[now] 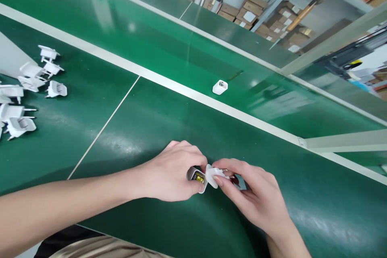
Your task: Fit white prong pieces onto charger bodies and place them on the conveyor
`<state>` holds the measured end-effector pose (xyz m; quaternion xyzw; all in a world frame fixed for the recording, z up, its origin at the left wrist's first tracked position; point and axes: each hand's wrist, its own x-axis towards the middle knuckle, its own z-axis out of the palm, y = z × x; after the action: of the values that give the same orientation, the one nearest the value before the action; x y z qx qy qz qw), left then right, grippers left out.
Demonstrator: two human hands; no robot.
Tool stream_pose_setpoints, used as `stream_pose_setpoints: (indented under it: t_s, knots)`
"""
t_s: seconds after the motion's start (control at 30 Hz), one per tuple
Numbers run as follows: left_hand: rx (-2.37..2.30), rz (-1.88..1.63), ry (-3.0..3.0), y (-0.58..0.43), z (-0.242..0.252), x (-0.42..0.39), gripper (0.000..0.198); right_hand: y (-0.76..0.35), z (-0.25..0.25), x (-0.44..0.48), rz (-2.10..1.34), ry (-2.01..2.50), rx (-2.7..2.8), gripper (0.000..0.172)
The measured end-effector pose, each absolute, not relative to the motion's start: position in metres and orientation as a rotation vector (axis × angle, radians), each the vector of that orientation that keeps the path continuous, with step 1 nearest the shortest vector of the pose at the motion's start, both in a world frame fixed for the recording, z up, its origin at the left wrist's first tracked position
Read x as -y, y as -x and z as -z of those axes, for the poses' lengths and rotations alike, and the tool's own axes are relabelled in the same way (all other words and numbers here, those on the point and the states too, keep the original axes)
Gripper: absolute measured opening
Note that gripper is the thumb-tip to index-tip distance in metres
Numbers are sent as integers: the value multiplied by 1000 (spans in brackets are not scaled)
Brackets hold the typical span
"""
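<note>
My left hand (173, 171) grips a small white adapter body (196, 178) with its open end showing gold metal contacts. My right hand (250, 195) pinches a white plug piece with metal prongs (215, 175) between thumb and fingers. That piece is pressed against or held right at the open end of the body, and my fingers partly hide the join. Several similar white plug pieces (33, 88) lie in a loose group on the green belt at the far left.
A white adapter body (220, 87) lies alone on the green belt beyond a pale raised rail (187, 86). Metal shelves stacked with cardboard boxes (250, 12) stand at the top right. A pale crossbar (344, 143) juts in at the right.
</note>
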<state>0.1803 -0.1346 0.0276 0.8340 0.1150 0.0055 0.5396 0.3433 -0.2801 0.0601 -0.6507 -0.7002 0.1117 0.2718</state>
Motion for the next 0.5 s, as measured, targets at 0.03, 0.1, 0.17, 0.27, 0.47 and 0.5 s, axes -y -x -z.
stream_pose_setpoints:
  t_s: [0.03,0.1,0.17,0.27,0.47,0.5]
  knots:
    - [-280,-20,-1982,-180,-28,134,11,-343,-61,281,-317,1745,1895,6]
    - [-255,-20,-1997,-179,-27,133,13,-343,-63,282,-350,1727,1916,8]
    - [-200,-12,-2017,-177,-25,132,27,-344,-62,282,-379,1705,1938,8]
    - [-152,-43,-2067,-175,-19,132,45,-345,-60,282,-394,1656,1992,10]
    - [-151,-126,-2124,-178,-7,136,26,-346,-55,281,-382,1623,2152,9]
    - [-155,-127,-2125,-178,-7,136,26,-346,-54,281,-372,1629,2159,9]
